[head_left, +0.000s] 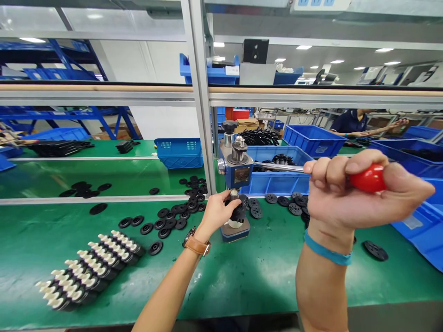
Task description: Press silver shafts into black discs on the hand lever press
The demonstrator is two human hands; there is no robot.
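Head view: my right hand [360,196] clamped on red knob [369,178], my left hand [218,210] pinching black part [238,213] under press [241,174], back from near edge of counter [270,281]. Part looks light, stiff; best held low, by sides.

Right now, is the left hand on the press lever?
No, the right hand grips the lever at its red knob, while the left hand holds a black part under the press head.

1. One left hand [221,211], one right hand [360,196].
2. One press [238,173].
3. One lever [280,167].
4. One watch [198,246], one wristband [327,251].
5. Discs [155,247]: dozens.
6. White-topped parts [92,272]: probably seven rows, though crowding blurs the count.
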